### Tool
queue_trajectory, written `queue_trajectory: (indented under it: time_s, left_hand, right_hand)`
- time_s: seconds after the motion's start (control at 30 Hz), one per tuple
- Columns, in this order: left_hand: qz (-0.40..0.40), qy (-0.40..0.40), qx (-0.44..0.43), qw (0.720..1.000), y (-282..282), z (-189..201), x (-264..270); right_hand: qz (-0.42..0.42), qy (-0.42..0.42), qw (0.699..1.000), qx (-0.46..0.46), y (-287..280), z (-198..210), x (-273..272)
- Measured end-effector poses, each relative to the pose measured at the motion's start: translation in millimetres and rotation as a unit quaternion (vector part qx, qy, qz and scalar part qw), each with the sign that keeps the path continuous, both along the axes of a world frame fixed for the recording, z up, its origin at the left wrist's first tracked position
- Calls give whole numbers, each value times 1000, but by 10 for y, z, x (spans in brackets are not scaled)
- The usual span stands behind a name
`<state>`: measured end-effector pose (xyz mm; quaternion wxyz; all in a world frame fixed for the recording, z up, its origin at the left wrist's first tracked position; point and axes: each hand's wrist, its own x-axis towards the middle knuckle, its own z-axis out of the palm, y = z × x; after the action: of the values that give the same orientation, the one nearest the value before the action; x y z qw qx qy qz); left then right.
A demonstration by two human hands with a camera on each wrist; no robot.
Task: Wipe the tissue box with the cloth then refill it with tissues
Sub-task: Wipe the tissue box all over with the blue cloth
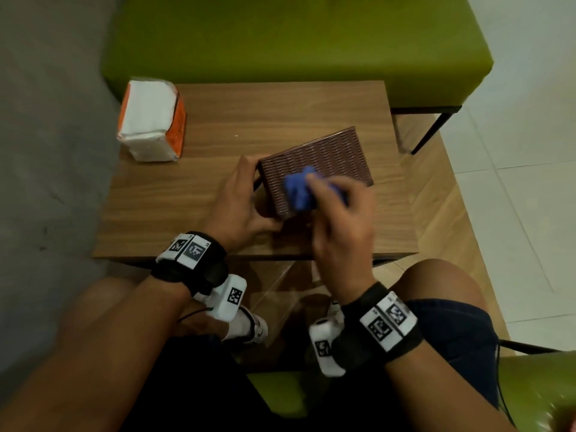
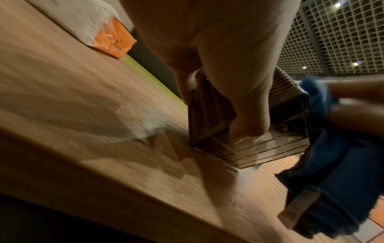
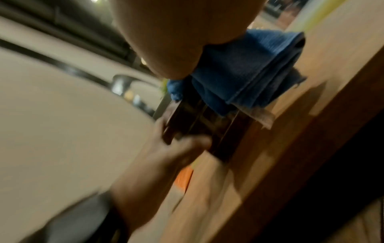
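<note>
A brown woven-pattern tissue box stands tilted on the wooden table, one broad side facing up. My left hand grips its near-left end, thumb on the end face, fingers round the far edge. In the left wrist view the left hand curls round the tissue box. My right hand holds a bunched blue cloth and presses it on the box's upper side. The blue cloth lies against the tissue box in the blurred right wrist view. A white and orange tissue pack sits at the table's far left.
A green bench runs behind the table. Grey floor lies to the left, white tiles to the right. My knees and a green seat are at the near side. The tissue pack shows beyond the left hand.
</note>
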<state>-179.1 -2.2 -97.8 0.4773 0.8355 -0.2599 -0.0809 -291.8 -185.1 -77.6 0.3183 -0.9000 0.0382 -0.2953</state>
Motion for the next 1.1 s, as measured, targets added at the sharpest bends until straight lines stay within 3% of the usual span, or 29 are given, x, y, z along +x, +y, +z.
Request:
queue_trajectory:
  time_s: [0.07, 0.1, 0.2, 0.27, 0.37, 0.47, 0.5, 0.6, 0.67, 0.83, 0.9, 1.1]
  left_hand:
    - [0, 9, 13, 1000, 23, -9, -1]
    - [2, 10, 7, 1000, 27, -9, 1]
    - [2, -13, -11, 1000, 1, 14, 3]
    - [13, -11, -6, 1000, 2, 10, -3]
    - [22, 8, 3, 1000, 36, 1, -13]
    - [15, 14, 21, 1000, -2, 6, -17]
    - [14, 13, 15, 1000, -13, 8, -19]
    - [20, 11, -12, 1000, -32, 4, -21]
    - [28, 3, -12, 1000, -12, 3, -27]
    - [29, 20, -3, 999, 47, 6, -43]
    - [34, 21, -15, 999, 30, -6, -59]
    - [61, 35, -20, 997, -39, 4, -56]
  right_hand:
    - [-56, -12, 997, 44, -102, 45, 72]
    - [-42, -12, 999, 29, -59, 61, 76]
    - [109, 25, 991, -73, 292, 72, -81]
    - [155, 41, 983, -94, 269, 59, -105]
    - [27, 18, 999, -37, -124, 52, 52]
    - [-90, 21, 995, 28, -255, 102, 117]
    - [-77, 26, 997, 12, -142, 122, 85]
    - [102, 46, 991, -73, 246, 148, -49]
    - [136, 49, 986, -87, 213, 191, 5]
    - [-76, 7, 997, 32, -423, 239, 412]
    - [-92, 7, 995, 38, -436, 289, 445]
    - [128, 51, 986, -94, 277, 350, 164]
